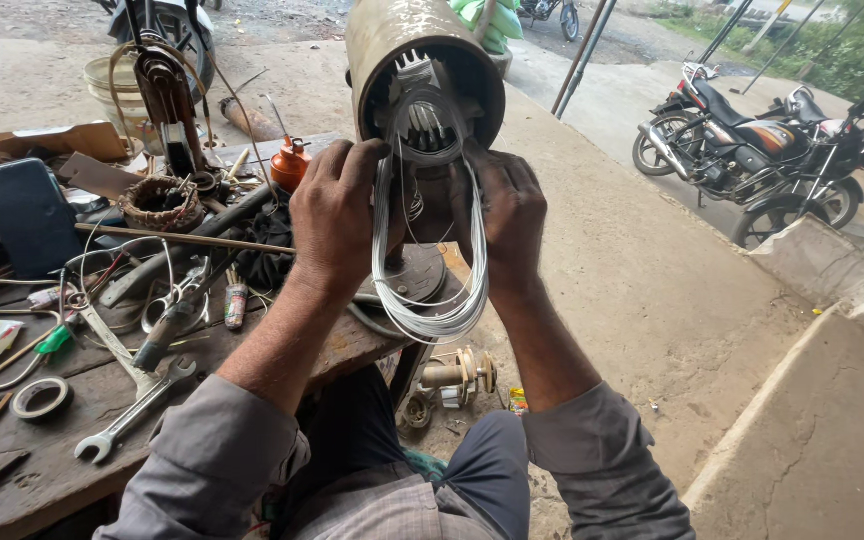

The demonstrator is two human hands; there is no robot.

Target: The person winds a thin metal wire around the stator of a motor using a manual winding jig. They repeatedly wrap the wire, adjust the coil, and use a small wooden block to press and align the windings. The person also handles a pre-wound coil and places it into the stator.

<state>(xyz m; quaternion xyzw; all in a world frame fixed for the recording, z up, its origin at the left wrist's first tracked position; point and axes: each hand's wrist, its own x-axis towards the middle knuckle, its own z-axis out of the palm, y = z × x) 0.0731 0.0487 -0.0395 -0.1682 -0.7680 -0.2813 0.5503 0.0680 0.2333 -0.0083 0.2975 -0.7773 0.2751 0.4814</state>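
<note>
A coil of silver winding wire (430, 300) is held at the centre of the frame, directly below the open end of a cylindrical motor housing (422, 70). The upper ends of the loop are led up into the slotted stator core (422, 105) inside the housing; the lower part of the loop hangs free, just above the bench edge.

The left hand (337, 215) is closed around the left leg of the coil, fingers curled and gripping the wire bundle near the housing mouth. The right hand (507, 215) is closed in the same way around the right leg, so that the loop is kept spread between both hands.

Progress is judged as partial. The coil is already formed and its top is engaged at the slots, but most of its length remains outside the core, so seating is not complete. How many slots are already filled cannot be determined, since the interior is in shadow.

A wooden workbench (42, 470) occupies the lower left of the frame. On it are found an open-ended spanner (137, 410), a roll of tape (40, 398), a green-handled screwdriver (52, 342) and, further up, an orange oil can (290, 162). A small wire spool (452, 375) lies on the ground below the coil. Motorcycles (752, 150) are parked at the upper right.
</note>
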